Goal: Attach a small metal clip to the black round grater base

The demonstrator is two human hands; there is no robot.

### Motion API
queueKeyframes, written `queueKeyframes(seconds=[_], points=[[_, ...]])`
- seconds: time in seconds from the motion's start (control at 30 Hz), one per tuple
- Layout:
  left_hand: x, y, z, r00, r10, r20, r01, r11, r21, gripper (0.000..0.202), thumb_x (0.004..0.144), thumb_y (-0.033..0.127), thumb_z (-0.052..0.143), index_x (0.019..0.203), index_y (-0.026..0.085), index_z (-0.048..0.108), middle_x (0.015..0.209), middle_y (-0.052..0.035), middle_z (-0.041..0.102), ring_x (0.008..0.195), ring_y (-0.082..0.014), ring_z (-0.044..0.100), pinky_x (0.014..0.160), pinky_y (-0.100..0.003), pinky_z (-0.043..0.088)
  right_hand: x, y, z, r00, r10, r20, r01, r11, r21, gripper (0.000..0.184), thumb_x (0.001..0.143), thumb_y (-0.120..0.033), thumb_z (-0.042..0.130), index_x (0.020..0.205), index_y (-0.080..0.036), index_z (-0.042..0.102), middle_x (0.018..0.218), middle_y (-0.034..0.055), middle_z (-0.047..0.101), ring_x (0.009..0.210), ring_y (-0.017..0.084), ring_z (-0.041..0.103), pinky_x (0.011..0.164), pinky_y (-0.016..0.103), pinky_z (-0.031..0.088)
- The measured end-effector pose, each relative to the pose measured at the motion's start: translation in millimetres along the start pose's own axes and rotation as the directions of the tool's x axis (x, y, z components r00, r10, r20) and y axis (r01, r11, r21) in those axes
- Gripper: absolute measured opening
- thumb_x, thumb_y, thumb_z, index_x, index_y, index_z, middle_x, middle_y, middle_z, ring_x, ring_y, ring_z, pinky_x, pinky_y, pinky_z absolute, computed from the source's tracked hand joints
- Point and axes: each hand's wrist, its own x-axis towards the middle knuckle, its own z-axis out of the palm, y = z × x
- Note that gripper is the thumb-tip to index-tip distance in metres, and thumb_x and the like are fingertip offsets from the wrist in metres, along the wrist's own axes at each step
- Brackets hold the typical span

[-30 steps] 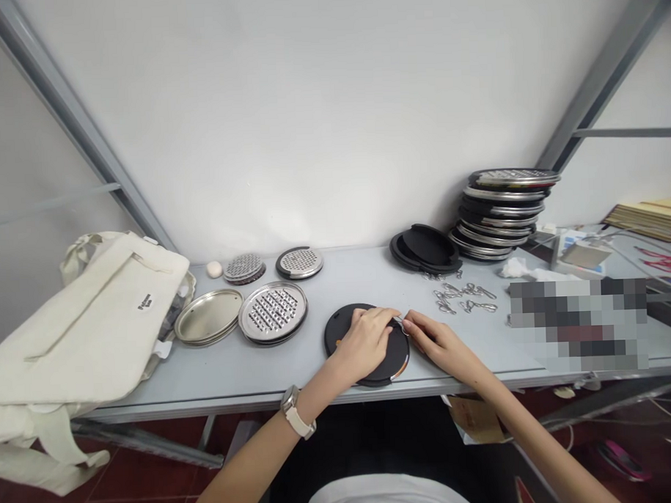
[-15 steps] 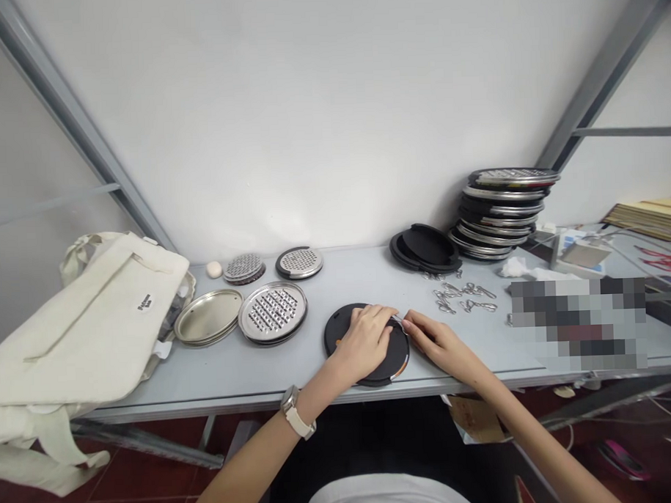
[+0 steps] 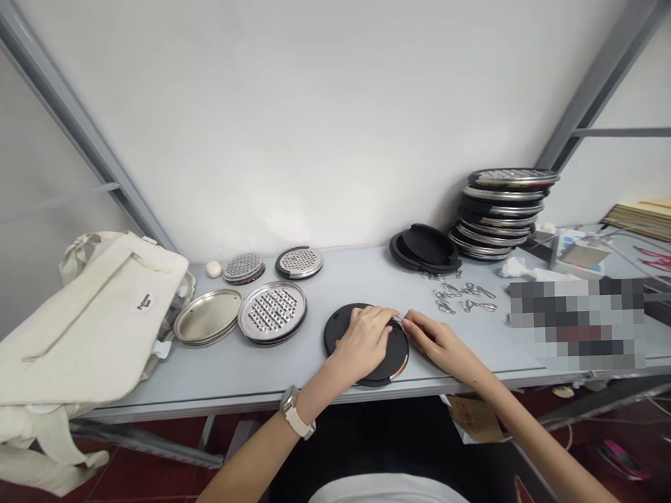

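A round black disc (image 3: 338,328) with an orange edge lies flat near the front edge of the grey table (image 3: 262,368). My left hand (image 3: 366,338) rests on top of it with fingers curled down, pressing it. My right hand (image 3: 435,340) sits at the disc's right rim, its fingertips pinched on a small metal clip (image 3: 402,323) right where the two hands meet. A watch is on my left wrist.
Loose metal clips (image 3: 465,295) lie behind my right hand. Behind them are black lids (image 3: 426,247) and a tall stack of rimmed discs (image 3: 502,213). To the left are a grater disc (image 3: 272,311), a plain metal plate (image 3: 207,315), two small graters (image 3: 299,261) and a cream bag (image 3: 85,319).
Almost nothing has moved; my right fingertips have shifted a touch closer to the disc's rim with the clip.
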Motion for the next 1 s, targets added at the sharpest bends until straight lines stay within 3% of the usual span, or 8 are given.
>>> queueKeyframes(seconds=[0.57, 1.0], points=[[-0.2, 0.2, -1.3, 1.0, 0.003, 0.015, -0.003, 0.999, -0.044, 0.03, 0.093, 0.007, 0.04, 0.115, 0.021, 0.055, 0.11, -0.0019, 0.064, 0.104, -0.0172, 0.056, 0.09, -0.031, 0.036, 0.0, 0.3, -0.3, 1.0, -0.003, -0.004, 0.003, 1.0, 0.005, 0.032, 0.099, -0.04, 0.036, 0.075, -0.022, 0.046, 0.067, -0.0028, 0.051, 0.063, 0.015, 0.049, 0.061, 0.025, 0.038], [0.4, 1.3, -3.1, 0.999, 0.002, 0.039, -0.001, 1.0, -0.025, 0.029, 0.093, 0.007, 0.039, 0.114, 0.02, 0.055, 0.109, -0.0023, 0.064, 0.104, -0.0168, 0.056, 0.09, -0.031, 0.036, -0.5, 4.1, -0.3, 1.0, 0.021, 0.009, -0.021, 0.998, 0.058, 0.032, 0.099, -0.039, 0.037, 0.072, -0.022, 0.042, 0.063, -0.0045, 0.042, 0.061, 0.014, 0.044, 0.061, 0.026, 0.036]])
